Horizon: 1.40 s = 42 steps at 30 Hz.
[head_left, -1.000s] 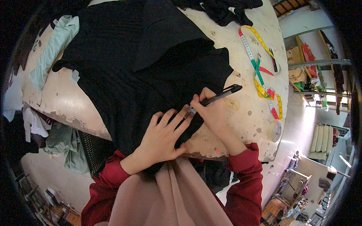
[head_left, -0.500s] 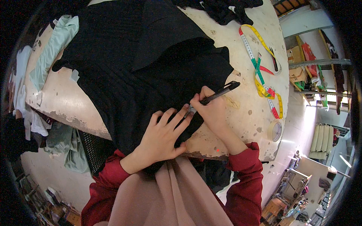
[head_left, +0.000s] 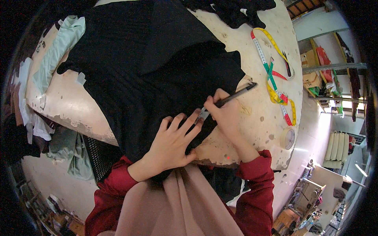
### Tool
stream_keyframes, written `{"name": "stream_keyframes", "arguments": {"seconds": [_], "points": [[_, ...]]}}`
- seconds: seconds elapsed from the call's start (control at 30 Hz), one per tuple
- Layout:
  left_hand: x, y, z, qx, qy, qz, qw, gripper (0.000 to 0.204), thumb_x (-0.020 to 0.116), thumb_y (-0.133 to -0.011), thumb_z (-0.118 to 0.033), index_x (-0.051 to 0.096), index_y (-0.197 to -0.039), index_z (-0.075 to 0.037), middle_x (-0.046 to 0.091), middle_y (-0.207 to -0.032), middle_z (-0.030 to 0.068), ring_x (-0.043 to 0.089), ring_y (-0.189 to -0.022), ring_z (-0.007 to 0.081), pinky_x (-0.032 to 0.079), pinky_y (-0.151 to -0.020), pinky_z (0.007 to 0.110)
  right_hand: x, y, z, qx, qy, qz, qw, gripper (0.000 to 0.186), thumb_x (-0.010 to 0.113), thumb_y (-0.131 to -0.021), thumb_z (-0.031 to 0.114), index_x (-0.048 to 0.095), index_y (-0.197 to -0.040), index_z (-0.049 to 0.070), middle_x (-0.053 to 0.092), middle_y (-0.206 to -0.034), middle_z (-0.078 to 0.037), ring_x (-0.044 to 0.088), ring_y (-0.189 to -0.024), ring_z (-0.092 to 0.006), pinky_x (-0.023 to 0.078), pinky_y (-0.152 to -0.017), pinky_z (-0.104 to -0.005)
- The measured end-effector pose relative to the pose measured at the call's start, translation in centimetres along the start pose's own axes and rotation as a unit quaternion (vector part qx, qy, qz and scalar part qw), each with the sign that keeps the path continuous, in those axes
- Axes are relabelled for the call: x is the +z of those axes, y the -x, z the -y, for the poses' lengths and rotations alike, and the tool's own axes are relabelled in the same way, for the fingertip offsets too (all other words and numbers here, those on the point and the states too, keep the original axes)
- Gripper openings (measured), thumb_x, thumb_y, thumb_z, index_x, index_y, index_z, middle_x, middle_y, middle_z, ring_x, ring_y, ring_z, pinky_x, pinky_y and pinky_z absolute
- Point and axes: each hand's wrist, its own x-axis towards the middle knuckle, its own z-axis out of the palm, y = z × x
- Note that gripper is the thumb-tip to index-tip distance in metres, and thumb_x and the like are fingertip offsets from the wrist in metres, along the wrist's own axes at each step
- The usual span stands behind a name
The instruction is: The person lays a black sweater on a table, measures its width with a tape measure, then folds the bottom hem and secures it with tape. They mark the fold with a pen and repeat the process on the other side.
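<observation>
Black fabric (head_left: 157,74), wide and creased, covers much of the worn pale table. My left hand (head_left: 169,141) lies on its near edge with fingers spread and fingertips pressing down. A small pale label (head_left: 203,114) shows beside those fingertips; my fingers partly cover it. My right hand (head_left: 226,114) is closed around a dark pen (head_left: 238,94), which slants up to the right with its lower end at the label. The pen's tip is hidden by my fingers.
A multicoloured tape measure (head_left: 271,80) lies looped on the right of the table, near a roll of tape (head_left: 287,138). Dark snips (head_left: 286,65) rest inside the loop. Pale green cloth (head_left: 59,55) lies at left, and more black fabric (head_left: 234,11) at the far edge.
The pen's upper end has swung slightly to the right and down, and my right hand has shifted a little right. More of the pale label shows. My left hand stays pressed on the fabric.
</observation>
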Motion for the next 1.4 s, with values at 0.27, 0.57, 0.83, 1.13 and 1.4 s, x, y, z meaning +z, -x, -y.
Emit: {"name": "stream_keyframes", "arguments": {"seconds": [0.27,0.57,0.83,1.13,1.4], "points": [[-0.3,-0.6,-0.3,0.003,-0.006,-0.017,1.000,0.068,0.069,-0.068,-0.038,0.050,-0.126,-0.006,0.036,-0.149,0.0148,0.043,-0.118,0.0327,0.035,-0.093,0.045,0.4,0.1,-0.5,-0.083,0.035,-0.026,0.996,0.029,0.069,-0.081,0.005,0.046,-0.065,0.003,0.042,-0.057,0.001,0.037,-0.057,-0.0045,0.032,-0.049,-0.0252],[-0.1,-0.5,-0.1,-0.003,-0.020,-0.007,1.000,0.077,0.070,-0.067,-0.040,0.048,-0.132,-0.006,0.037,-0.149,0.0141,0.044,-0.118,0.0319,0.035,-0.094,0.044,0.5,0.1,-0.9,-0.099,0.017,-0.043,0.994,0.030,0.069,-0.081,0.003,0.044,-0.063,0.003,0.039,-0.055,0.001,0.035,-0.055,-0.0052,0.030,-0.047,-0.0256],[-0.5,-0.8,-0.2,-0.005,-0.014,-0.001,1.000,0.089,0.070,-0.067,-0.038,0.039,-0.143,-0.004,0.038,-0.149,0.0126,0.045,-0.118,0.0309,0.035,-0.094,0.042,0.4,0.0,-0.5,-0.097,0.041,-0.045,0.993,0.032,0.068,-0.082,0.004,0.043,-0.062,0.003,0.037,-0.054,0.000,0.033,-0.054,-0.0056,0.029,-0.046,-0.0267],[-0.2,-0.7,-0.2,-0.006,-0.013,-0.017,1.000,0.086,0.069,-0.067,-0.036,0.041,-0.142,-0.005,0.039,-0.148,0.0127,0.045,-0.117,0.0316,0.036,-0.094,0.043,0.5,-0.1,-0.5,-0.113,0.060,-0.056,0.990,0.029,0.067,-0.081,0.003,0.044,-0.063,0.002,0.038,-0.054,-0.001,0.034,-0.054,-0.0061,0.030,-0.046,-0.0276],[0.0,-0.6,-0.1,-0.006,-0.004,-0.015,1.000,0.087,0.069,-0.067,-0.038,0.040,-0.143,-0.006,0.038,-0.149,0.0118,0.044,-0.117,0.0327,0.036,-0.094,0.045,0.4,0.0,-0.8,-0.116,0.018,-0.070,0.991,0.029,0.066,-0.083,0.004,0.044,-0.064,0.002,0.041,-0.054,-0.001,0.036,-0.054,-0.0055,0.031,-0.047,-0.0268]]}}
